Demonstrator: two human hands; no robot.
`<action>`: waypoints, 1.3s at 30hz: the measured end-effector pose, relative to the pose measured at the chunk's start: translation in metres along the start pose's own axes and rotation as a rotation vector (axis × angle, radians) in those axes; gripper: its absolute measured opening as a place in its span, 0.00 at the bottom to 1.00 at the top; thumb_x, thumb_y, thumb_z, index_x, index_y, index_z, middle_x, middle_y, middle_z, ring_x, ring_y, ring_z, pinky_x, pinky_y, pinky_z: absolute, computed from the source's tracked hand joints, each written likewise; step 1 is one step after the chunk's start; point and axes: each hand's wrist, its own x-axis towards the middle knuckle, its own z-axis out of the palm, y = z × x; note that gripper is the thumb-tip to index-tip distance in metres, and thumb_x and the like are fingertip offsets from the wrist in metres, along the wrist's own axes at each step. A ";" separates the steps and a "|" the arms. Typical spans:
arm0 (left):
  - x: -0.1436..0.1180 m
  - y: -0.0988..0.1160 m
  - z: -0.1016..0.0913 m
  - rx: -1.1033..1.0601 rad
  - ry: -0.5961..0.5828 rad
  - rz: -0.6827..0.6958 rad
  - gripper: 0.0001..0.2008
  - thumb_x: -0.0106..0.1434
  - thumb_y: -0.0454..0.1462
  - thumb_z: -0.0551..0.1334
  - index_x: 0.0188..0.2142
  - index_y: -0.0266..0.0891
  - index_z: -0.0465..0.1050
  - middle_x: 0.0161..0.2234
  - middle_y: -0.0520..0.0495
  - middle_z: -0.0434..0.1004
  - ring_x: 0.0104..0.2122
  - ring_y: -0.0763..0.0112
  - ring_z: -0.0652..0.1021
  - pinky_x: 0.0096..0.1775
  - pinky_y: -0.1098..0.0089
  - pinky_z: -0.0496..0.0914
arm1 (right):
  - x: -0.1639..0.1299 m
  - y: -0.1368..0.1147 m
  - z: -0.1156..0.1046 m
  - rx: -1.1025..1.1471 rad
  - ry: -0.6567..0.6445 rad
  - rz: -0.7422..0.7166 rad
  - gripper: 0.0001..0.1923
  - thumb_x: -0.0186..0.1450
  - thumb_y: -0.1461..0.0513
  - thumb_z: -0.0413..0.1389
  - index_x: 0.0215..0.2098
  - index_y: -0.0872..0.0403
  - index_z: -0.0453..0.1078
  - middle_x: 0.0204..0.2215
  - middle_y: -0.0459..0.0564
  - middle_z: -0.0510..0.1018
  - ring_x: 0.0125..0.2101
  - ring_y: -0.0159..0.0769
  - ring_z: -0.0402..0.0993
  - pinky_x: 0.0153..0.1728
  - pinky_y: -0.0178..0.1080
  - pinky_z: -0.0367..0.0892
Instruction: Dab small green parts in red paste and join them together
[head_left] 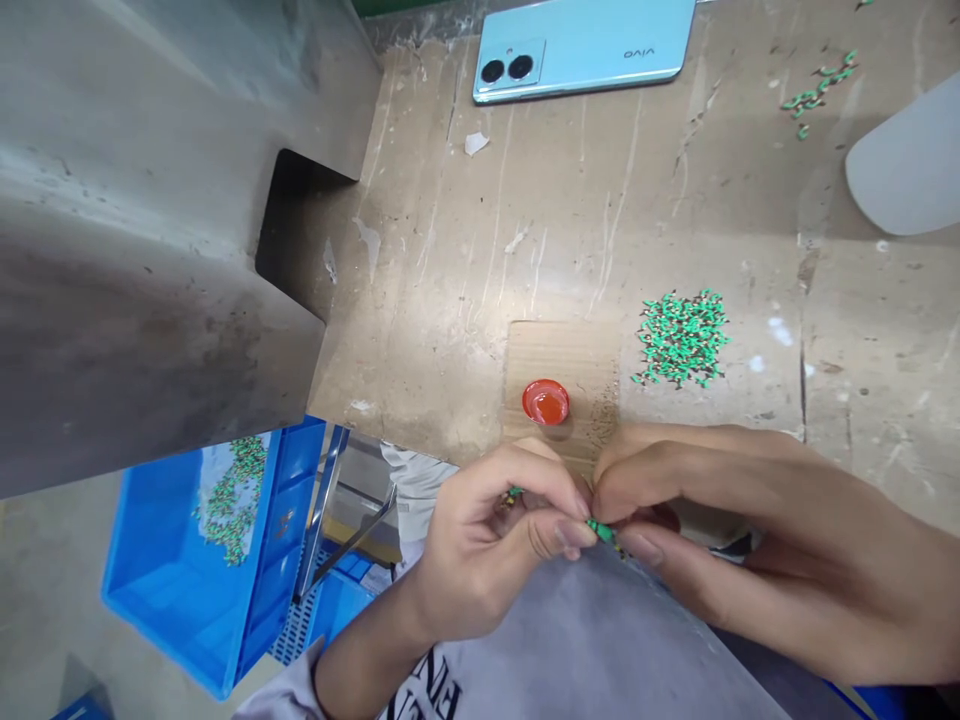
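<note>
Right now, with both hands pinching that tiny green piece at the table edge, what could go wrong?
The small green part is pinched between the fingertips of the left hand and right hand, past the table edge; a slip would likely drop it onto the lap or floor. The open red cap of liquid sits close by and could be knocked, perhaps toward the green pile.
</note>
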 end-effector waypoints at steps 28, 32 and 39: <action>-0.009 0.016 0.001 0.082 0.170 -0.288 0.05 0.68 0.34 0.73 0.42 0.41 0.81 0.32 0.53 0.80 0.31 0.78 0.78 0.34 0.82 0.75 | -0.008 0.008 0.011 -0.353 0.012 -0.126 0.04 0.78 0.66 0.54 0.48 0.51 0.69 0.33 0.46 0.80 0.28 0.33 0.77 0.29 0.36 0.72; -0.012 0.019 -0.002 0.184 0.135 -0.289 0.05 0.67 0.35 0.73 0.43 0.40 0.81 0.26 0.56 0.72 0.26 0.78 0.72 0.30 0.80 0.71 | -0.010 0.009 0.010 -0.476 -0.027 -0.163 0.08 0.79 0.68 0.50 0.48 0.51 0.69 0.36 0.49 0.82 0.31 0.36 0.80 0.30 0.37 0.75; -0.015 0.015 -0.001 0.409 0.124 -0.118 0.08 0.65 0.29 0.70 0.43 0.38 0.81 0.28 0.52 0.78 0.27 0.75 0.75 0.32 0.76 0.73 | -0.015 0.018 0.010 -0.501 -0.045 -0.329 0.16 0.78 0.70 0.43 0.49 0.57 0.73 0.39 0.55 0.83 0.34 0.41 0.81 0.30 0.43 0.75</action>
